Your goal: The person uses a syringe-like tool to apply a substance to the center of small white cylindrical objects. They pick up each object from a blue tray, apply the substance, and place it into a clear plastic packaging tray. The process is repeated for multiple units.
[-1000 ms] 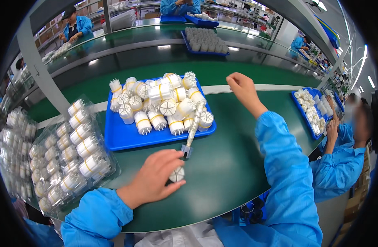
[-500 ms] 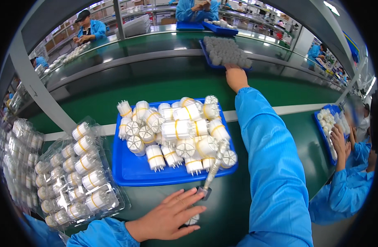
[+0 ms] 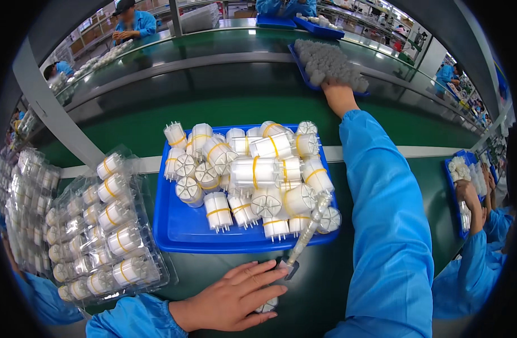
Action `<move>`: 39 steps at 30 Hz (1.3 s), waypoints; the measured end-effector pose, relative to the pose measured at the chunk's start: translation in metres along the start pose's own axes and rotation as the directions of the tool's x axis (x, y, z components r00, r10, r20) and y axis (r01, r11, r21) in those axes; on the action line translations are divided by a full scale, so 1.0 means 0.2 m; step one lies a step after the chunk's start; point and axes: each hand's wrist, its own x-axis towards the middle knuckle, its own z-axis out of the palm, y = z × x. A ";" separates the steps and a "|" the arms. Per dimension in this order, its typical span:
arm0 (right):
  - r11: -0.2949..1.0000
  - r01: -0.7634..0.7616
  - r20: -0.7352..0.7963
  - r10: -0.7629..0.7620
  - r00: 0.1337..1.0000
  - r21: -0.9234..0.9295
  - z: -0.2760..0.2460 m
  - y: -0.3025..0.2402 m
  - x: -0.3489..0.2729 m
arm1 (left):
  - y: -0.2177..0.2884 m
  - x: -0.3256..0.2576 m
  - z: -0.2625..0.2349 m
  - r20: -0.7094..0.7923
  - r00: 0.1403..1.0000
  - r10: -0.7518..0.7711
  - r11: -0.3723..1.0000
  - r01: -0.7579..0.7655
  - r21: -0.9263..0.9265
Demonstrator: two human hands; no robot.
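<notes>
My left hand (image 3: 233, 299) lies palm down on the green tabletop, its fingers spread. Partly under its fingers is a white round part (image 3: 268, 305). The fingertips are beside the dark square end of a tape-wrapped rod-like tool (image 3: 303, 235), which leans on the near right rim of a blue tray (image 3: 179, 228). White cylindrical parts (image 3: 256, 172) with prongs and yellow bands are heaped in that tray. Stretched far forward, my right hand (image 3: 339, 98) reaches to the near edge of another tray's pile of grey-white translucent pieces (image 3: 329, 62); its fingers are hidden there.
Clear plastic blister trays (image 3: 103, 236) filled with banded white parts stand at the left, beside a metal post (image 3: 56, 112). On the right, a co-worker's hands (image 3: 469, 197) are at a blue tray (image 3: 454, 186). Other people sit across the belt (image 3: 213, 107).
The view has shifted a little, so the scene sits differently in the frame. My right hand stays at the far pile with its fingers deeper out of sight; my left hand rests as before.
</notes>
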 end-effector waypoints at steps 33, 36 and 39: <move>0.449 -0.195 0.062 0.295 0.954 0.872 -1.86 -0.43 -1.09 | 0.05 -0.05 0.07 -0.099 0.986 0.132 0.984 -0.118 0.130; 0.510 -0.347 0.271 0.219 0.937 0.787 -1.87 -0.60 -0.98 | 0.03 -0.07 0.06 -0.092 0.988 0.127 0.989 -0.119 0.090; 0.551 -0.331 0.303 0.146 0.942 0.766 -1.79 -0.71 -1.00 | 0.04 -0.07 0.07 -0.085 0.989 0.124 0.991 -0.118 0.066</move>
